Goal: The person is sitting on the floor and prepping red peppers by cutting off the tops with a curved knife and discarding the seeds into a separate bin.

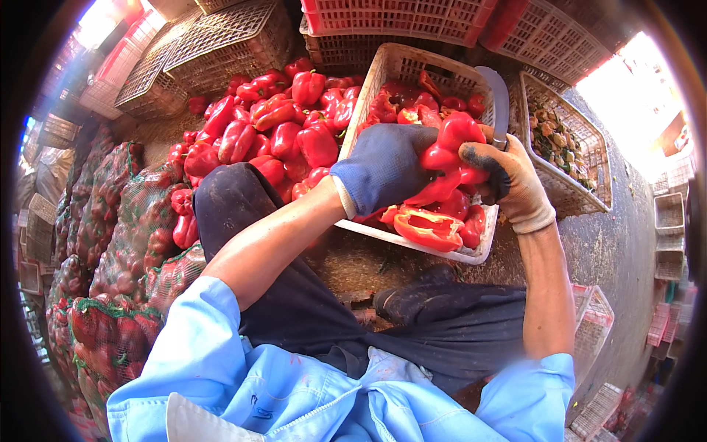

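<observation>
My left hand [390,166], in a blue glove, is closed around a red bell pepper [455,140] above a white crate [361,114]. My right hand [515,177], in a pale glove with dark finger coating, grips a knife [498,99]. The blade points up and away, and the handle is mostly hidden in the palm. Fingers of that same hand press against the pepper's right side. Cut and opened red peppers lie in the crate, among them a hollow pepper half [429,230] at its near edge.
Whole red peppers [283,140] are heaped left of the crate. Full green mesh sacks [132,228] stand further left. A crate of pepper cores and stems [556,144] sits on the right. Stacked crates [221,55] line the far side, and my bent knee [232,199] is close to the heap.
</observation>
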The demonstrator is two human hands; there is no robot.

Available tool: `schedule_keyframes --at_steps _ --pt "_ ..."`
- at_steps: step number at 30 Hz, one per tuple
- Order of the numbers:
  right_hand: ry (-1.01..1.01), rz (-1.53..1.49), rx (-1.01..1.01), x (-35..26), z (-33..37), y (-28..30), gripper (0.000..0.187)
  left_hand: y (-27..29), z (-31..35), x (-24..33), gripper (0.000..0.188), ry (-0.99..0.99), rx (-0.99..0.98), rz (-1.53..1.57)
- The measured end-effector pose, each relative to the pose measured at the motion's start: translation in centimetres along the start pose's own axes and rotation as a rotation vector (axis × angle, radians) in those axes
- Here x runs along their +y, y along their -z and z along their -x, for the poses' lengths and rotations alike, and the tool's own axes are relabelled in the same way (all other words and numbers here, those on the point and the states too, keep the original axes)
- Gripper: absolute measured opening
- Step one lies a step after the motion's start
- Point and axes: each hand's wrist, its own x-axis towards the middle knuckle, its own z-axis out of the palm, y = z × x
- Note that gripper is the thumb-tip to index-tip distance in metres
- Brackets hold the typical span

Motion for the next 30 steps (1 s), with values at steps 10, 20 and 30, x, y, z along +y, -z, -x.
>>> schedule_keyframes --at_steps 10,20,30 --pt "0.11 -0.238 -0.025 3.2 0.2 6.7 0.028 -1.2 -1.0 -0.4 0.042 -0.009 -0.013 0.258" --pt "0.122 0.142 0.235 -0.8 1.5 7.9 0.042 -4.3 -7.1 2.9 0.079 0.201 -0.226 -0.005" --pt "0.018 0.267 0.098 -0.4 1.3 7.6 0.033 -2.6 -6.5 0.4 0.046 -0.075 -0.109 0.756"
